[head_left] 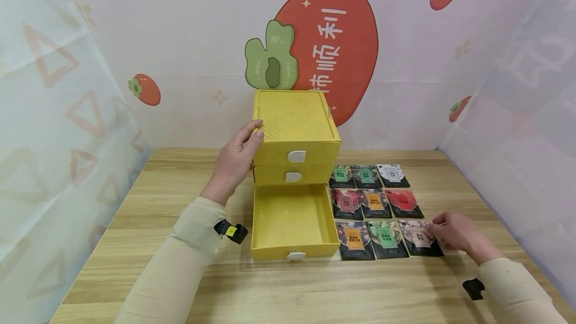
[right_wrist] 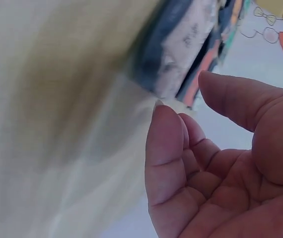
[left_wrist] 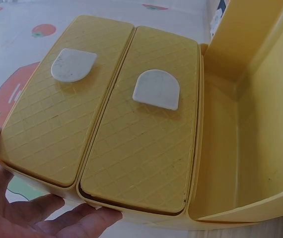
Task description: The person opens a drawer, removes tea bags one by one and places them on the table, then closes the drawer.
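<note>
A yellow drawer box (head_left: 297,154) with white tab handles stands mid-table, its bottom drawer (head_left: 288,219) pulled out with nothing inside. My left hand (head_left: 236,159) rests at the box's upper left edge, the thumb at the top and fingers along the side. In the left wrist view the two upper drawers (left_wrist: 141,129) are pushed in. At the right, my right hand (head_left: 456,236) is over the right edge of a black sachet with a pale pink label (head_left: 416,239). The right wrist view shows that thumb and index finger apart, with the sachet (right_wrist: 181,54) beyond the fingertips.
Flat sachets lie in three rows of three right of the box, including a red-labelled one (head_left: 404,201), a white-labelled one (head_left: 392,175) and an orange-labelled one (head_left: 354,240). The nearest sachets lie close beside the open drawer. A patterned cloth wall (head_left: 198,114) rises behind the table.
</note>
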Tool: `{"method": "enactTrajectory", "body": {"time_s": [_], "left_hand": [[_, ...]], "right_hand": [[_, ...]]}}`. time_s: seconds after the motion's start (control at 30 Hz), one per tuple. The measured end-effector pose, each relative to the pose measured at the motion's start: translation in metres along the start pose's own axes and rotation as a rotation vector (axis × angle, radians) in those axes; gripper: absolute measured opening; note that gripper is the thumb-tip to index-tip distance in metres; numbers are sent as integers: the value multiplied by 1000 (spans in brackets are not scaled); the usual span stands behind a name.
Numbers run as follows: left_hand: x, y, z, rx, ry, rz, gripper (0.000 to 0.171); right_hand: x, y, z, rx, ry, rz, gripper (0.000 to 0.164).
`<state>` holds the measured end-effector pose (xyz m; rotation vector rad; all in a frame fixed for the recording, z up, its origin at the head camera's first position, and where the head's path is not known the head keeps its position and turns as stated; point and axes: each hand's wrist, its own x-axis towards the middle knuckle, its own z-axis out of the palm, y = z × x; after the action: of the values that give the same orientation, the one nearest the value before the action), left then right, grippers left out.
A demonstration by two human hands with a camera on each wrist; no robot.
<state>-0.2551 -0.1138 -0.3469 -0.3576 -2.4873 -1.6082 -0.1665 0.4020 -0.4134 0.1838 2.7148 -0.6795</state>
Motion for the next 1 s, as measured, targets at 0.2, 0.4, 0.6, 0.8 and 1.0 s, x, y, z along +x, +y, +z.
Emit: {"method": "enactTrajectory", "body": {"time_s": [0.2,0.4,0.6,0.8,1.0], "left_hand": [[0,0,0,-2,-3,-2,55],[-1,1,1,-4,-4,-5,55],[-1,1,1,1,-2,-10,55],[-1,2,2,0,-3,-11,55],[0,2,2,2,5,-8,54]], "right_hand": [[-3,-20,-10,-110,85,-57,60],[-8,-57,-7,-175,186,-117,54],[-15,-98,8,-163,312,-256,38],[-26,-138,22,-137,367,-375,31],[-36,-170,40,-168,417,-500,23]]}}
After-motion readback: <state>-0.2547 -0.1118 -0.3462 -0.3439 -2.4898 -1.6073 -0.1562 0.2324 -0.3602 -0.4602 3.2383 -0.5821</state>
